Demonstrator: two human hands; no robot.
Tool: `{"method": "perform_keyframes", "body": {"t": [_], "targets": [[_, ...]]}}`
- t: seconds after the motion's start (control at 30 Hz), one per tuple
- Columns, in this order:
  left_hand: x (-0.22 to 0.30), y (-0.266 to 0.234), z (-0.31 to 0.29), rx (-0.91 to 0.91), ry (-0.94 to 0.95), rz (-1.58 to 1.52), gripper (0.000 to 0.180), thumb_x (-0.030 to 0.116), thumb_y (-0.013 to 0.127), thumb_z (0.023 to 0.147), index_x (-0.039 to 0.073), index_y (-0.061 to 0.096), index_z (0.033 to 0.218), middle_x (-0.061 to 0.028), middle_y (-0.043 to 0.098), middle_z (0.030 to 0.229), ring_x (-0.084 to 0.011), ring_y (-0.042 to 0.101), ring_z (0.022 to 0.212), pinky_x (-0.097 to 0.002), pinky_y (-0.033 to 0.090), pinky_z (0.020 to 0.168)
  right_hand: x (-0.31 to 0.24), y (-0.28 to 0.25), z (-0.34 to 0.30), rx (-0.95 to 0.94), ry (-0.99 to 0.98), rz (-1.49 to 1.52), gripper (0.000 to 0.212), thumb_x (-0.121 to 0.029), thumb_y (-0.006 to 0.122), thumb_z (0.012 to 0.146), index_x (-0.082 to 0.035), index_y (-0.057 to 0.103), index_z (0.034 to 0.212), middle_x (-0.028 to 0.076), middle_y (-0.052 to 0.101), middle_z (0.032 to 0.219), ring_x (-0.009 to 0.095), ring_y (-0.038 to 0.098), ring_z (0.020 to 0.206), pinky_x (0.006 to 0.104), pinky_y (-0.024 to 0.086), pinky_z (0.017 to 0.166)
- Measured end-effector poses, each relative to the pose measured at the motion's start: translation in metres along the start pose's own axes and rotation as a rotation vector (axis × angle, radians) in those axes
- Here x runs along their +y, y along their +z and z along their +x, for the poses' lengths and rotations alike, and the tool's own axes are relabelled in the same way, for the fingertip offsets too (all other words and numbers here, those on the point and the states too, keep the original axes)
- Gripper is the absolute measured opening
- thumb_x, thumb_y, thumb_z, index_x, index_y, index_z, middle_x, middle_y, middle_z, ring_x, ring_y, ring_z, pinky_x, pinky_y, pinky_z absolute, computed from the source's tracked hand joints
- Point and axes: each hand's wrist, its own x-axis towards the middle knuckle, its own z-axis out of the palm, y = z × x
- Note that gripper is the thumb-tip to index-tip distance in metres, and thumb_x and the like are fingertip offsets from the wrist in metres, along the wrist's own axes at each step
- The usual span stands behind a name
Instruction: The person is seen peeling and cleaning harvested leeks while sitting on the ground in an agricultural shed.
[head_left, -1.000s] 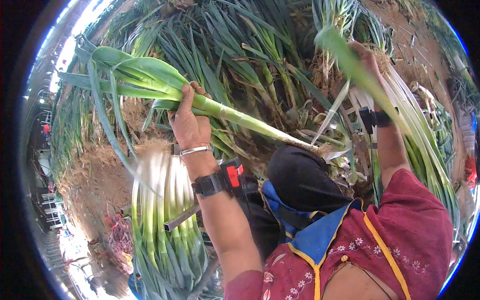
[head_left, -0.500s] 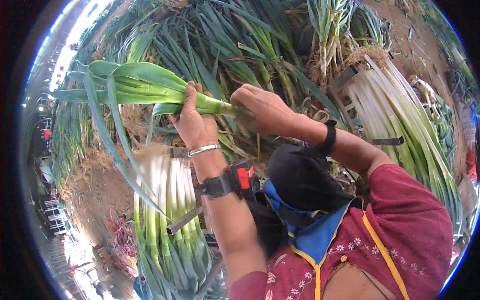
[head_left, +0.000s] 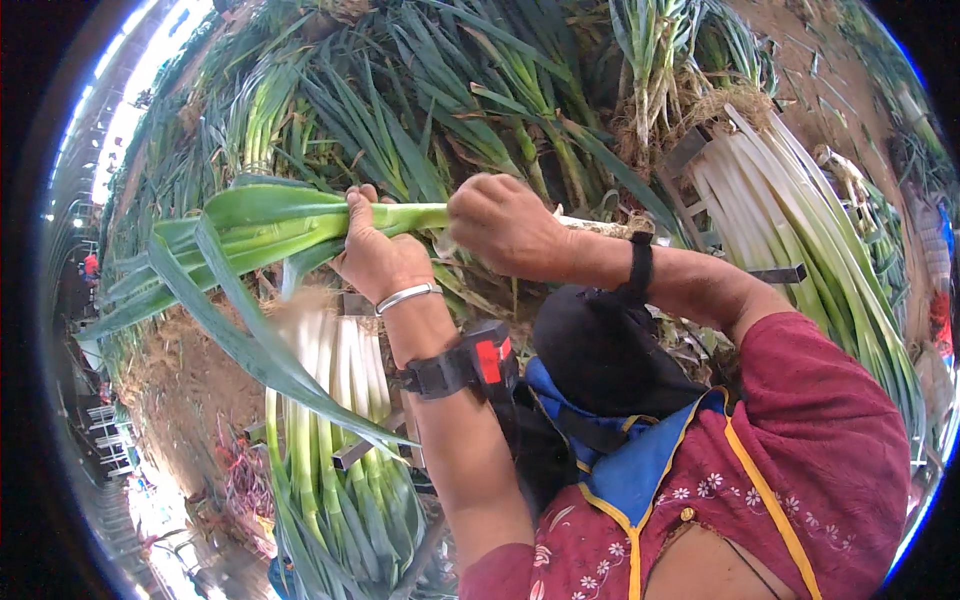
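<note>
A single leek (head_left: 270, 225) lies across both my hands, its broad green leaves fanning out and drooping to the left. My left hand (head_left: 385, 255) is closed around it where the leaves meet the stalk. Further along, my right hand (head_left: 510, 228) is closed over the paler stalk, its fingers curled and partly hidden. Beyond the right wrist shows the whitish root end (head_left: 600, 226). One long leaf hangs past my left forearm, over a bundle of trimmed leeks (head_left: 335, 420) below.
A larger pile of cleaned leeks (head_left: 790, 200) rests on a metal rack (head_left: 775, 274) at the right. Untrimmed leeks (head_left: 400, 110) heap across the far side, with more rooted ones (head_left: 655, 90) standing at the far right. Bare soil (head_left: 180, 400) shows at the left.
The leek has tilted, its leafy end sinking lower and its stalk now level. My right hand has shifted slightly left, and the white root end has come into view behind it.
</note>
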Motion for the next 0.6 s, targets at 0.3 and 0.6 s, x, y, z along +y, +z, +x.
{"method": "perform_keyframes", "body": {"t": [0.3,0.6], "targets": [[0.011,-0.023,0.026,0.056,-0.113,-0.13,0.026,0.004,0.049,0.092,0.003,0.037,0.115,-0.0126,0.056,0.098,-0.0216,0.059,0.087,-0.0392,0.047,0.076,0.015,-0.024,-0.035,-0.334,-0.172,0.256,0.016,-0.019,0.056,0.078,-0.009,0.049,0.089,0.007,0.057,0.084,0.028,0.059,0.083,0.0404,0.047,0.076],[0.065,-0.082,0.061,-0.111,0.11,0.209,0.027,0.003,0.042,0.094,0.005,0.031,0.119,-0.0117,0.053,0.087,-0.0198,0.054,0.075,-0.0405,0.05,0.071,0.078,-0.036,-0.166,-0.368,0.59,-0.09,0.023,-0.021,0.057,0.081,-0.01,0.052,0.101,0.015,0.062,0.079,0.036,0.061,0.076,0.0463,0.048,0.063]]}}
